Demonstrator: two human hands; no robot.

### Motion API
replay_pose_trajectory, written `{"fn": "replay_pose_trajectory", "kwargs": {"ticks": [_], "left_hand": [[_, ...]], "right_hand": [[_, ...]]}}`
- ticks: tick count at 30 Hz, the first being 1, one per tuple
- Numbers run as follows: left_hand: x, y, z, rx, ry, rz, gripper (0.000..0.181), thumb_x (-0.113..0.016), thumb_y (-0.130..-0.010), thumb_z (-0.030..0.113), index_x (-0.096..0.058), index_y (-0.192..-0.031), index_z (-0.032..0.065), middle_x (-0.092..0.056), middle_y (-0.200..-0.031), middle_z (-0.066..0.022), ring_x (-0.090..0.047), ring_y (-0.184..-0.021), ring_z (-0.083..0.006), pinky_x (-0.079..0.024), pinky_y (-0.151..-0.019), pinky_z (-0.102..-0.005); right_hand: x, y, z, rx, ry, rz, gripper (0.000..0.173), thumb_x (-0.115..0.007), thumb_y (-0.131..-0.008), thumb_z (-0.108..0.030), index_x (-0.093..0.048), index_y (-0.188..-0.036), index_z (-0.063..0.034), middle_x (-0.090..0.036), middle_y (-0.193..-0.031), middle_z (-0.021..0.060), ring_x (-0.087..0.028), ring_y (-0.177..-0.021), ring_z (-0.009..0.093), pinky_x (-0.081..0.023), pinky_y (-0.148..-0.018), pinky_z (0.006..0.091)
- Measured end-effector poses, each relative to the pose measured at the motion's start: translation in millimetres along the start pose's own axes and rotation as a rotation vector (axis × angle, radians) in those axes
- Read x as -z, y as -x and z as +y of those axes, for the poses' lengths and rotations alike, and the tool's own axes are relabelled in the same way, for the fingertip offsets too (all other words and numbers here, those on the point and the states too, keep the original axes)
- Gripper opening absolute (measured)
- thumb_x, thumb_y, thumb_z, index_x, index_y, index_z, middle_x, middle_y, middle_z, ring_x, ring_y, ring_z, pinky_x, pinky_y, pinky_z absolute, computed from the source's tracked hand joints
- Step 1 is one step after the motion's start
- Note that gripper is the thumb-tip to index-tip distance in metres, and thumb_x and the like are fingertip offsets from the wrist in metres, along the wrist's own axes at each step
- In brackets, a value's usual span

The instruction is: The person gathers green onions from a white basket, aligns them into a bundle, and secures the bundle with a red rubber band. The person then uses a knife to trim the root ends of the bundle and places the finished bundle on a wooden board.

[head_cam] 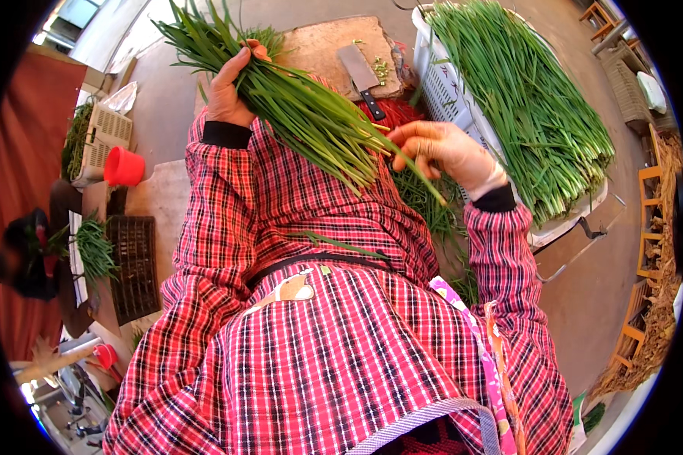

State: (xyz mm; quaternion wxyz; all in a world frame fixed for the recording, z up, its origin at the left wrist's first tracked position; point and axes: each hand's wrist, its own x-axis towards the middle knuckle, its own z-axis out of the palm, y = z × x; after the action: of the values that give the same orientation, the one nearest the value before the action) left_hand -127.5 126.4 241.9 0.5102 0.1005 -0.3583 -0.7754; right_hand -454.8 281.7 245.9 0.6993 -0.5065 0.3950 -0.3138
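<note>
A thick bunch of garlic chives [313, 119] slants across the upper middle, leaves to the upper left and pale stalk ends to the lower right. My left hand [233, 85] grips it near the leafy part, thumb on top. At the stalk ends is my right hand [432, 151], fingers curled, seemingly in a thin glove. One longer stalk [427, 182] juts past the others across its fingertips; whether they pinch it is hard to see. Beyond the bunch, a cleaver [359, 68] with a black handle lies on a worn cutting board [313, 42], beside small cut stalk bits [380, 71].
A white plastic crate [452, 94] heaped with chives [523, 108] stands at my right. Loose chives [427, 199] lie below my right hand. Leftward are a red bucket [124, 166], a dark crate [132, 267] and another person [25, 256]. Orange wooden frames [649, 227] line the far right.
</note>
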Motion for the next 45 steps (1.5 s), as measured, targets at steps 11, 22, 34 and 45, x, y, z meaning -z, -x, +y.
{"fn": "replay_pose_trajectory", "kwargs": {"ticks": [11, 22, 34, 45], "left_hand": [[5, 2, 1, -0.019, -0.066, -0.06, 0.031, -0.058, -0.094, 0.017, -0.05, -0.121, 0.0038, -0.061, -0.101, -0.0064, -0.06, -0.091, -0.023, -0.052, -0.083, -0.0384], [6, 16, 6, -0.075, -0.079, 0.144, 0.013, -0.056, -0.096, 0.019, -0.057, -0.096, 0.0058, -0.054, -0.093, -0.0026, -0.05, -0.091, -0.0204, -0.046, -0.085, -0.0366], [4, 12, 3, -0.033, 0.015, -0.061, 0.012, -0.06, -0.092, 0.017, -0.056, -0.098, 0.0076, -0.054, -0.093, -0.0018, -0.048, -0.089, -0.0192, -0.044, -0.085, -0.0355], [7, 9, -2, -0.005, 0.068, -0.01, 0.012, -0.054, -0.097, 0.02, -0.055, -0.095, 0.0082, -0.055, -0.088, 0.0005, -0.053, -0.085, -0.0211, -0.047, -0.083, -0.0384]], "right_hand": [[-50, 23, 44, -0.053, 0.149, 0.299, 0.025, -0.066, -0.088, -0.024, -0.07, -0.094, 0.0004, -0.065, -0.071, 0.0034, -0.054, -0.061, 0.007, -0.042, -0.057, 0.0236], [-19, 72, 56, 0.01, 0.933, 0.525, 0.019, -0.07, -0.076, -0.03, -0.071, -0.082, -0.0116, -0.065, -0.07, 0.0126, -0.065, -0.068, 0.032, -0.051, -0.062, 0.0384], [-41, -12, 33, 0.412, 0.452, 0.6, 0.042, -0.073, -0.081, -0.029, -0.065, -0.112, -0.0025, -0.069, -0.096, 0.0156, -0.069, -0.084, 0.025, -0.052, -0.077, 0.0301], [-6, -28, 79, 0.411, 0.837, 0.754, 0.013, -0.063, -0.087, -0.02, -0.068, -0.09, -0.0084, -0.067, -0.083, 0.0133, -0.066, -0.074, 0.031, -0.051, -0.064, 0.0379]]}}
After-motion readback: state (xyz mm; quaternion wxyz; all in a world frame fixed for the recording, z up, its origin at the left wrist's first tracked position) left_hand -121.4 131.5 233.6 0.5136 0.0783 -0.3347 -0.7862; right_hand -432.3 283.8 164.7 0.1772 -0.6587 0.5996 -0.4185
